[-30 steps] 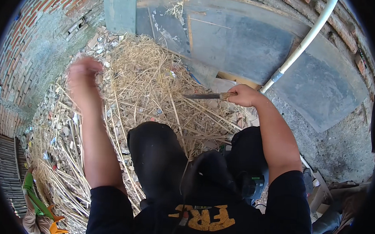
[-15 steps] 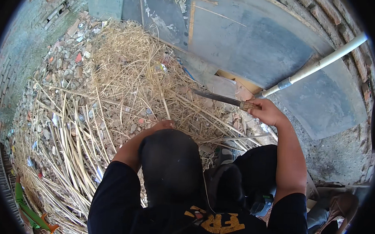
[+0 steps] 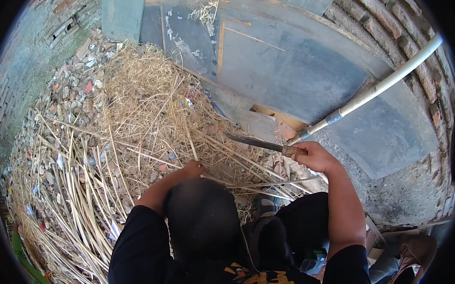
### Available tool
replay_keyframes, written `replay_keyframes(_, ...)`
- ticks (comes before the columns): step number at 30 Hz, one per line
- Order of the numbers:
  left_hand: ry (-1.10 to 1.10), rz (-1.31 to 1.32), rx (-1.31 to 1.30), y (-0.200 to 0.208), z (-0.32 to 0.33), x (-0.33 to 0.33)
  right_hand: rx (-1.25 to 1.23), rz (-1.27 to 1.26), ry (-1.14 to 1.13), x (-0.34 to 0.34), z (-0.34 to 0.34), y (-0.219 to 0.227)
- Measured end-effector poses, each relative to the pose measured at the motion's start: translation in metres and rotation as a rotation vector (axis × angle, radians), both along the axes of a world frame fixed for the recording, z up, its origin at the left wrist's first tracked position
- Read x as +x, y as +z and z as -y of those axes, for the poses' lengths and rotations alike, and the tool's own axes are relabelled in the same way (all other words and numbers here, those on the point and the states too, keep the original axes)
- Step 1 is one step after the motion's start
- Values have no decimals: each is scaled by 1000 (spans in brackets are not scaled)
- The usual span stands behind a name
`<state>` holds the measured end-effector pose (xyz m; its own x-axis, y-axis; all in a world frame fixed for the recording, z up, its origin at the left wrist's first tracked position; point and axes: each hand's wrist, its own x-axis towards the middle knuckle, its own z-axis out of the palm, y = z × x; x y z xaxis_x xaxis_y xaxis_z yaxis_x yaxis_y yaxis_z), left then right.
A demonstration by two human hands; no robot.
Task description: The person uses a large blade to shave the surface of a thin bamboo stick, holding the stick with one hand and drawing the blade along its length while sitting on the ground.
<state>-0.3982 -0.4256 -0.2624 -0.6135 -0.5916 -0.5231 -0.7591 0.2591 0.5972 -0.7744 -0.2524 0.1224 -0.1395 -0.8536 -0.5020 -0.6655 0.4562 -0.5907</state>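
Observation:
My right hand point(image 3: 313, 157) is closed round the wooden handle of a long machete point(image 3: 253, 141). Its dark blade points left, over the edge of a heap of straw-coloured shavings point(image 3: 144, 82). My left hand point(image 3: 193, 168) is low, just beyond my dark knee, with its fingers curled. A pale cane strip point(image 3: 213, 180) comes out beside those fingers and runs right, behind the knee; the grip itself is partly hidden. Another pale stick point(image 3: 191, 140) ends close to the left hand. The blade and the left hand are apart.
Long cane strips point(image 3: 78, 196) lie over rubble on the left. Grey boards point(image 3: 292, 63) stand along the far side, with a white pipe point(image 3: 377, 87) slanting in front. Brick walls point(image 3: 22, 82) rise at both sides. Part of another person point(image 3: 410, 261) shows at lower right.
The whole view has shifted, so the scene sits lower. Allowing for that, the machete has come slightly nearer to me. My left hand stays at about the same place.

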Motion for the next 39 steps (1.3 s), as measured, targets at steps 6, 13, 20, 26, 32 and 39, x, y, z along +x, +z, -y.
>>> replay_keyframes(6,-384,-322,-30,23,4,9,22,0,-40,6,2,5)
replay_keyframes(13,-46,-272,-22,70,-6,22,42,-18,12,18,13,17)
replay_keyframes(20,425,-441,-30,80,1,38,2,-8,63,17,24,10)
replay_keyframes(26,537,-583,62,136,21,30,-38,5,59,21,22,17)
replay_keyframes(32,655,-635,-175,191,48,31,-51,13,88,15,20,11)
replay_keyframes(39,753,-910,-719,268,97,52,-72,-20,121,14,25,9)
